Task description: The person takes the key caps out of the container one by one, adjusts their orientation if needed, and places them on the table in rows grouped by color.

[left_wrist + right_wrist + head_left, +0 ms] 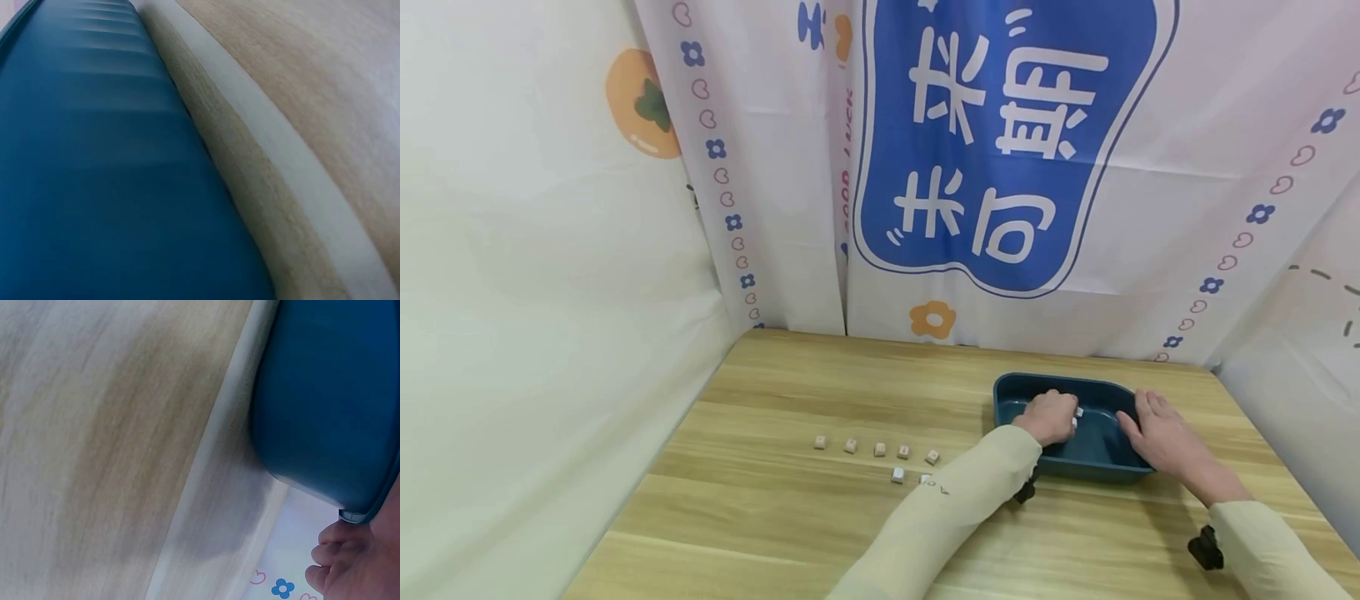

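Observation:
A dark blue plastic bin (1097, 477) stands on the wooden table. My left hand (1048, 417) reaches over its near wall with curled fingers, and small white cube-like blocks (1078, 412) show at the fingertips. At the bin's right end my right hand (1172, 442) grips the rim, thumb on the inner side and fingers along the outer side. In the right wrist view, curled fingers (337, 553) show beside the bin's end. The left wrist view holds only the bin's ribbed outer wall (125, 144) and the table, so the left fingers are hidden there.
Left of the bin, several small pinkish blocks (880, 450) lie in a loose row. Nearer me are white blocks (898, 475), one partly covered by the left sleeve. Printed curtains (790, 250) hang behind the table's far edge. Dark wrist mounts (1206, 548) stick out below the sleeves.

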The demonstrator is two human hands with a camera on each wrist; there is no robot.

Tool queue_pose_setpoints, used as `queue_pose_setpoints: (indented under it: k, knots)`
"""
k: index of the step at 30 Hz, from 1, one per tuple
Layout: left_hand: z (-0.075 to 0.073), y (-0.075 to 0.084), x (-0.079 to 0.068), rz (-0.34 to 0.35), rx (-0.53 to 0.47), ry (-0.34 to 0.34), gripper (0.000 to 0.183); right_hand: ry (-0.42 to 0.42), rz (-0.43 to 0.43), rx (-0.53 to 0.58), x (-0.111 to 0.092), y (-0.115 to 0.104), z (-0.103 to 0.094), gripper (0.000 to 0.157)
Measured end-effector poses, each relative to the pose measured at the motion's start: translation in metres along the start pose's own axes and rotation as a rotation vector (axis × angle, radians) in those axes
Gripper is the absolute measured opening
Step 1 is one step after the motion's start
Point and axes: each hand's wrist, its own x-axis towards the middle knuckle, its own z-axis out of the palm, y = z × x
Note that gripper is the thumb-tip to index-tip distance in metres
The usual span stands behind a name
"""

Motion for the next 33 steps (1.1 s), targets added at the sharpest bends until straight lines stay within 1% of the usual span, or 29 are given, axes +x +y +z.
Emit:
queue_pose_setpoints:
  k: [3, 5, 8, 10, 13, 17, 20, 21, 27, 33]
  knots:
    - [0.001, 0.000, 0.000, 0.011, 0.011, 0.014, 0.001, -0.006, 0.003, 0.004, 0.000, 0.000, 0.001, 0.078]
    - [0.001, 0.000, 0.001, 0.010, 0.011, 0.018, 0.003, -0.006, 0.005, 0.005, -0.001, -0.001, 0.001, 0.078]
    - [-0.001, 0.001, -0.001, -0.012, 0.001, 0.005, 0.007, -0.006, 0.003, 0.013, -0.001, -0.001, 0.001, 0.077]
    - [-0.003, 0.001, -0.002, -0.026, -0.011, -0.006, 0.007, -0.009, 0.003, 0.010, -0.002, -0.002, 0.001, 0.077]
    - [-0.007, 0.002, -0.006, -0.045, -0.045, -0.005, 0.004, -0.009, 0.004, 0.015, -0.002, -0.002, 0.001, 0.077]
    - [-0.016, 0.001, -0.010, -0.024, -0.085, 0.024, 0.010, -0.010, 0.007, 0.015, -0.001, -0.002, 0.000, 0.078]
    - [-0.023, 0.000, -0.013, 0.006, -0.099, 0.041, 0.010, -0.010, 0.005, 0.012, -0.001, -0.002, -0.002, 0.078]
    - [-0.024, 0.000, -0.015, 0.007, -0.104, 0.042, 0.011, -0.010, 0.005, 0.011, 0.000, -0.002, -0.002, 0.078]
    - [-0.029, -0.002, -0.022, 0.024, -0.117, 0.057, 0.011, -0.016, 0.005, 0.006, 0.000, -0.002, -0.002, 0.079]
    - [-0.034, -0.003, -0.029, 0.066, -0.116, 0.088, 0.011, -0.025, 0.015, 0.015, 0.001, -0.001, -0.002, 0.079]
